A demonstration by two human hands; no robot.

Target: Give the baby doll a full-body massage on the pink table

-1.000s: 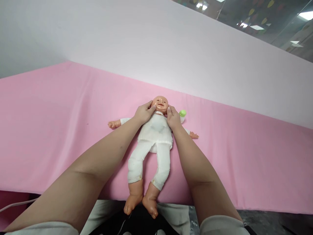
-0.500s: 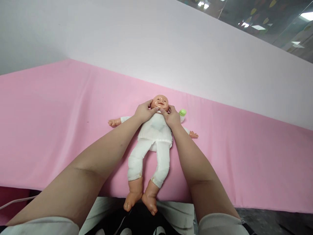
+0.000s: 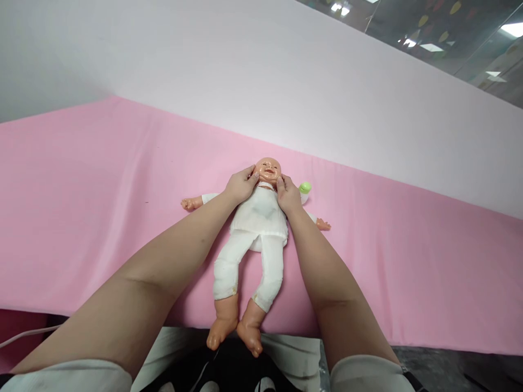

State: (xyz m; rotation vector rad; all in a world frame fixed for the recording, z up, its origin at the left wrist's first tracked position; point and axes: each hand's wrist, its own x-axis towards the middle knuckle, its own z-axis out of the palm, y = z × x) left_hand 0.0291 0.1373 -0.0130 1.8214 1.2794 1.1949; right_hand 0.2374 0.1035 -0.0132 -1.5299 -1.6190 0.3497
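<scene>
Seen from above, looking down past 2 bare forearms. Baby doll [image 3: 258, 228] lying face up on a pink sheet [image 3: 90, 207], head away from the viewer, feet hanging just over the near edge, arms spread wide. Dressed in a white top and white leggings, both fully on. Left hand [image 3: 240, 187] cupped loosely against one side of the doll's head, fingers curled, thumb at the cheek; right hand [image 3: 288, 196] cupped the same way on the other side, thumb near the chin. Both hands touching the face rather than gripping it, neither closed on anything. Judged from this: doll dressed and laid flat, work now at the face or neck, with no way to tell how much of it remains. Small bottle with a green cap [image 3: 304, 189] just beside the right hand, partly hidden behind it. Plain pale wall [image 3: 245, 76] rising behind the sheet; dark ceiling with strip lights at top right.
</scene>
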